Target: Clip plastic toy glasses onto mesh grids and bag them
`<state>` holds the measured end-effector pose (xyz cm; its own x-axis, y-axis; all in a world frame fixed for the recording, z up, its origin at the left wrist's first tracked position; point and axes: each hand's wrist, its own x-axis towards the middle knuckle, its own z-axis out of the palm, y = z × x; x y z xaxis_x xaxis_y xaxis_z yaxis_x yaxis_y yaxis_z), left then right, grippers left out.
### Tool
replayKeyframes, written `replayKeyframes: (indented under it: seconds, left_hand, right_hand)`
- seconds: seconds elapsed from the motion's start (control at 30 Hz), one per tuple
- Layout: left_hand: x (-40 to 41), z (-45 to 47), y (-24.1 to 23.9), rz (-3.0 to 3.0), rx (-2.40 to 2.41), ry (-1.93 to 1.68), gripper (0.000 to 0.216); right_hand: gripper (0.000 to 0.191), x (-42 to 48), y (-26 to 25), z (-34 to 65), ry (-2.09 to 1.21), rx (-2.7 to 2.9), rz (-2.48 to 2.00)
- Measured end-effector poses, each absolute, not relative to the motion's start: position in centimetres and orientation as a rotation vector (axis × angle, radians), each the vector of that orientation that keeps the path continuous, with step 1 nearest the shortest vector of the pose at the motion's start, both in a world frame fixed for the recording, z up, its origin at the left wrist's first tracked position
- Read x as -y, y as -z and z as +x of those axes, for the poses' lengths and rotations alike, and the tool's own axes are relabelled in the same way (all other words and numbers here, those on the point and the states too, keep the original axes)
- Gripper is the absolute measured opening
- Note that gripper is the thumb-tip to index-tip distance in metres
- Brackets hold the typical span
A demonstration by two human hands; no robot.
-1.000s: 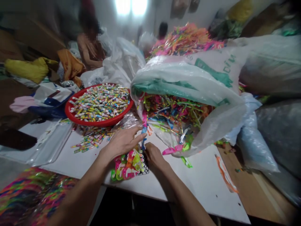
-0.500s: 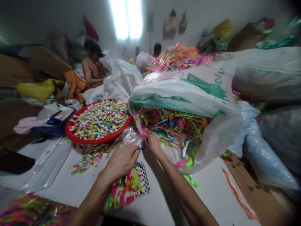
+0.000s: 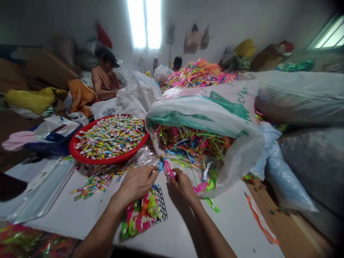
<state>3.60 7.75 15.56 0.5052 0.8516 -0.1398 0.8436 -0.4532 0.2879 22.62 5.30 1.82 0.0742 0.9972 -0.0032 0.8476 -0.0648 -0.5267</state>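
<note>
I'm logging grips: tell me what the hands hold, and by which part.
The right hand holds a pink piece by its near end. The left hand is at a blue piece; whether gripped cannot be told.

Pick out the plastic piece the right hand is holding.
The pink piece pinched in the right hand; the blue piece beside it is at the left hand's fingertips instead.

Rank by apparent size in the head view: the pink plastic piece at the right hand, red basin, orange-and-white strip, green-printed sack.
1. Green-printed sack
2. Red basin
3. Orange-and-white strip
4. Pink plastic piece
</note>
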Motion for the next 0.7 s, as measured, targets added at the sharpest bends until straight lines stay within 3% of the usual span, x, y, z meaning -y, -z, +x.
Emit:
replayKeyframes:
  seconds: [0.13,0.3,0.43,0.53,0.7]
  left_hand:
    - [-7.9,3.3,-15.4,2.436,-1.427,0.003,0.048]
    - [-7.9,3.3,-15.3,2.446,-1.48,0.063,0.05]
    - [-7.8,3.6,-15.4,2.457,-1.483,0.087,0.049]
    - [-7.7,3.6,-15.5,2.455,-1.477,0.079,0.049]
    - [-7.7,3.5,-15.4,2.428,-1.492,0.032,0.047]
  right_hand:
    - [0.028,0.2,-2.7,20.7,-0.379,1.976,-2.279]
    - [0.021,1.5,-4.3,20.0,-0.462,2.216,-2.254]
    - [0.025,-3.2,-4.4,21.6,-0.184,2.465,-1.818]
    - [0.024,-5.6,-3.3,22.8,-0.178,2.703,-1.402]
    - [0.023,-4.1,-0.9,23.6,-0.166,2.735,-1.261]
